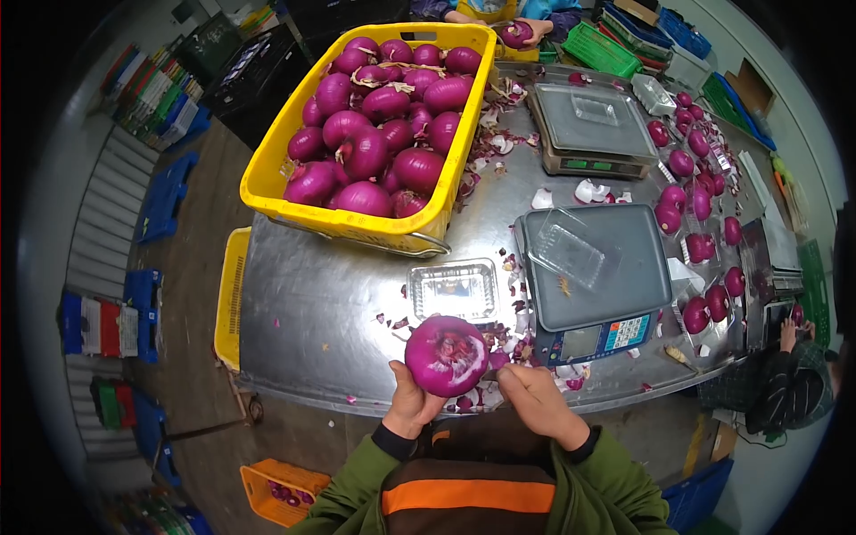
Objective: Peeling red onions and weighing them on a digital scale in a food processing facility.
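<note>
My left hand (413, 401) holds a large red onion (441, 358) from below and the left, over the table's front edge. The onion's stem end faces up, with a pale peeled patch beside it. My right hand (538, 400) is closed around a small tool, probably a knife (491, 376); only a short dark part shows near the onion's right side. A piece of purple onion skin (498, 360) is by the right fingers. Just beyond the onion lies a transparent plastic tray (452, 289) on the metal table (314, 321).
A yellow crate (348, 227) heaped with red onions stands at the back left. Two scales, a near one (622, 267) and a far one (588, 127), stand right. Trayed onions (695, 314) and a knife (679, 356) lie farther right. Co-workers' hands (535, 32) hold an onion across the table.
</note>
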### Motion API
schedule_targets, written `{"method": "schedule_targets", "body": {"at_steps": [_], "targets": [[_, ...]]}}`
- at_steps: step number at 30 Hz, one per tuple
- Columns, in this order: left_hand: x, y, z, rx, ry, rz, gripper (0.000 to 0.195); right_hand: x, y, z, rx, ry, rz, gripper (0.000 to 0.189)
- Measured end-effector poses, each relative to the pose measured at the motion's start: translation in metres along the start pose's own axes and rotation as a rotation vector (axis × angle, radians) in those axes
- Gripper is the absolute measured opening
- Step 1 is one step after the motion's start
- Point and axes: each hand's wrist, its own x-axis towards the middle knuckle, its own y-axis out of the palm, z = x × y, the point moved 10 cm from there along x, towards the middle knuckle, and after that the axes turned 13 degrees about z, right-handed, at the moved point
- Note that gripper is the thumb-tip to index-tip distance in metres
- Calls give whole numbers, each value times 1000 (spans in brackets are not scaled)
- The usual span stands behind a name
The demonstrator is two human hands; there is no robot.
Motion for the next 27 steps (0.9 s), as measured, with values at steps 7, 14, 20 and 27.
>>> {"method": "schedule_targets", "body": {"at_steps": [7,14,20,27], "targets": [[2,10,-7,65,-4,52,101,5,-19,3,-176,0,-98,28],[-1,10,4,26,-59,93,90,6,-8,48,-151,-148,-103,25],[-4,2,6,125,-110,-20,101,0,-1,56,-272,-397,-195,20],[-2,10,5,56,-71,-12,93,2,9,45,-201,-262,-85,20]]}}
